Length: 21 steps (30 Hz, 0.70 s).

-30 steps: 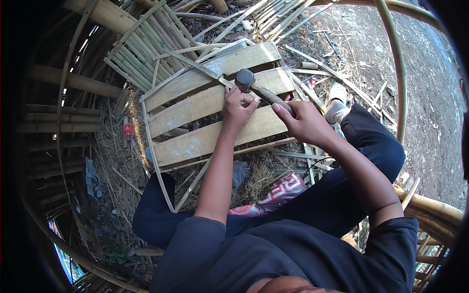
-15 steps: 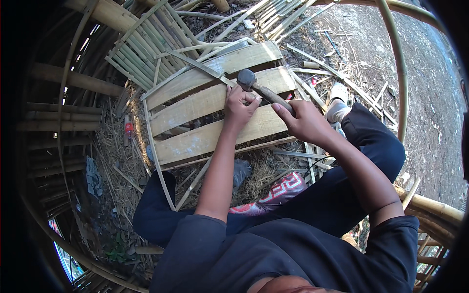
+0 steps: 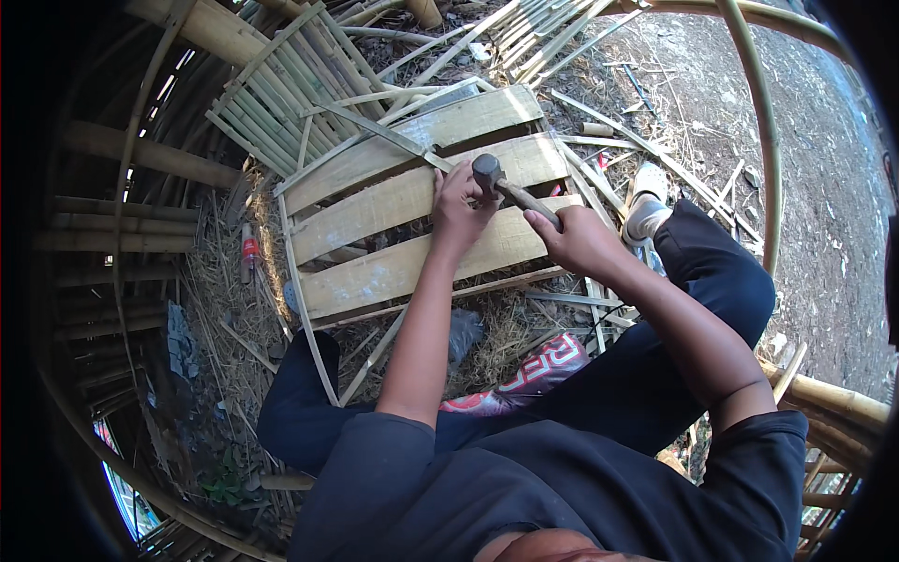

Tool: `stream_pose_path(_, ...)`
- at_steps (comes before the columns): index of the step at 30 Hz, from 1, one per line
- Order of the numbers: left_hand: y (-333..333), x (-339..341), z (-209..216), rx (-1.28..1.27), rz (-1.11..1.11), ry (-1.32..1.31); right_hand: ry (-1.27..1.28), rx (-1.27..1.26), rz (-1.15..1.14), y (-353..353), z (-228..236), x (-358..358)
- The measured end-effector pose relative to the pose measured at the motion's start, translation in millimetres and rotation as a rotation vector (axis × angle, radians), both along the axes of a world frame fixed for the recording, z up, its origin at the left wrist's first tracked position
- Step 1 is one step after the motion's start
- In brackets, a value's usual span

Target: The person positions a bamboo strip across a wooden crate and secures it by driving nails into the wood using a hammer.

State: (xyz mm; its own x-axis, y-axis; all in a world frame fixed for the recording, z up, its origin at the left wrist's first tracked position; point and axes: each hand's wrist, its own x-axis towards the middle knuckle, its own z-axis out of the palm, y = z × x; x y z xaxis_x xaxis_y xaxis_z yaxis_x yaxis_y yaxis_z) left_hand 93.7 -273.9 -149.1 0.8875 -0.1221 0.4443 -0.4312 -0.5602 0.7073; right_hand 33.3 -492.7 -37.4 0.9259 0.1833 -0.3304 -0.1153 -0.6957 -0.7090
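Dropped since the earlier frame: hammer [image 3: 501, 184], gripped in right hand [image 3: 581, 242], head now beside left hand [image 3: 459, 211] pinching, probably, a nail on slat [image 3: 375, 201]. Best kept to short taps, fingers low.

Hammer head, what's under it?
The hammer head sits by the left hand fingertips, over a bamboo slat. Any nail beneath is hidden by the fingers.
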Motion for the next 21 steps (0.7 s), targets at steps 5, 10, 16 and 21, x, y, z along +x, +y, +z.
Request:
stream_pose_path(5,-1,-5,5,0.018,0.002,0.048,-0.115,-0.019,0.057,-7,5,0)
stream_pose_path(10,4,-2,4,0.031,0.001,0.062,-0.032,0.035,-0.012,2,9,-7)
stream_pose_path(16,5,-2,3,0.011,0.016,0.056,-0.124,0.025,0.069,-5,7,-2)
stream_pose_path(21,1,-3,8,0.030,0.001,0.107,-0.103,0.107,0.005,-3,10,-5)
